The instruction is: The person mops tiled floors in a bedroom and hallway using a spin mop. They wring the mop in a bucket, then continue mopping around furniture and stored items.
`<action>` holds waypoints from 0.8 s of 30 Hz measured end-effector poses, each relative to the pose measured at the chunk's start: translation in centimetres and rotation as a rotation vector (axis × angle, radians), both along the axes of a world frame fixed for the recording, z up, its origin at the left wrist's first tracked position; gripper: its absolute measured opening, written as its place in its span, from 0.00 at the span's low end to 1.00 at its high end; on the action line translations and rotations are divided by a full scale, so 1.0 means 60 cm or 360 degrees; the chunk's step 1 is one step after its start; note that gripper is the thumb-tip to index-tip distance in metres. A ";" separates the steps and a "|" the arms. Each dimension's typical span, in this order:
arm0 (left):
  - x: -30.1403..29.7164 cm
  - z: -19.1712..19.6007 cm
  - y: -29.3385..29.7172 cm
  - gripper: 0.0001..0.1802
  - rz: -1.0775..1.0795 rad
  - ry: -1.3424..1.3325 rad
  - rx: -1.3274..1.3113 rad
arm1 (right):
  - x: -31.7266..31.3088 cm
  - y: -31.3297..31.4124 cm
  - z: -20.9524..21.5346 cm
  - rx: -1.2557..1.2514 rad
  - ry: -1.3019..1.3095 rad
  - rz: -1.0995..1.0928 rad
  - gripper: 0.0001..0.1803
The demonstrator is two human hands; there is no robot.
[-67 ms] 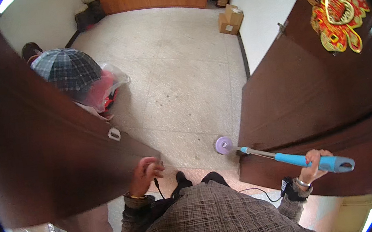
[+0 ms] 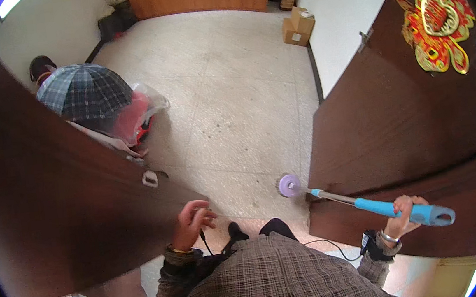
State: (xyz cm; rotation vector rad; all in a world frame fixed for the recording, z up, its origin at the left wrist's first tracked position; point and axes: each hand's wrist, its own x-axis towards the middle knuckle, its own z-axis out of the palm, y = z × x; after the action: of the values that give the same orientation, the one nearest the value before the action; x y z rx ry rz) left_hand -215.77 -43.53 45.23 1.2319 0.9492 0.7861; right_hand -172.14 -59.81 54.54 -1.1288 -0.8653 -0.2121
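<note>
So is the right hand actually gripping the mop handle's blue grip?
Touching. The head view shows the right hand wrapped around the blue grip of the mop handle, fingers curled over it with no gap.

Pale speckled terrazzo floor (image 2: 231,90), runs from the doorway back to a wooden cabinet front. On it: round lilac mop head (image 2: 290,185) near the right door's foot; two stacked brown cardboard boxes (image 2: 298,26) by the white wall; open dark plaid umbrella (image 2: 84,95) left, over a red item in clear plastic (image 2: 139,116).
</note>
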 end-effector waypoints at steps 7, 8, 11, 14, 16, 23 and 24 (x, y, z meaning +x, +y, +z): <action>0.080 -0.012 0.225 0.12 -0.0060 -0.0002 -0.0094 | 0.079 0.196 -0.035 -0.0024 0.0026 -0.0299 0.04; 0.095 -0.020 0.253 0.12 0.0000 -0.0026 -0.0075 | 0.100 0.230 -0.044 -0.0044 0.0080 -0.0295 0.04; 0.123 -0.013 0.345 0.12 0.0178 0.0028 -0.0050 | 0.154 0.341 -0.054 -0.0104 0.0143 -0.0247 0.05; 0.147 0.011 0.424 0.12 0.0325 0.0065 -0.0012 | 0.204 0.443 -0.052 -0.0253 0.0156 -0.0225 0.05; 0.162 0.017 0.477 0.12 0.0405 0.0074 0.0028 | 0.235 0.506 -0.051 -0.0349 0.0136 -0.0208 0.06; 0.224 -0.028 0.683 0.12 0.0449 0.0018 -0.0006 | 0.327 0.683 -0.081 -0.0585 0.0072 -0.0413 0.05; 0.230 -0.038 0.722 0.12 0.0364 -0.0019 0.0018 | 0.336 0.707 -0.086 -0.0698 0.0028 -0.0501 0.04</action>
State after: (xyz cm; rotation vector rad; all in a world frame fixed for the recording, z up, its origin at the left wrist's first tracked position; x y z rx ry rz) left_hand -201.94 -0.22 42.95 1.1390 1.0895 0.9781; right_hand -152.00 -17.39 49.35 -1.6765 -0.7324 -0.2787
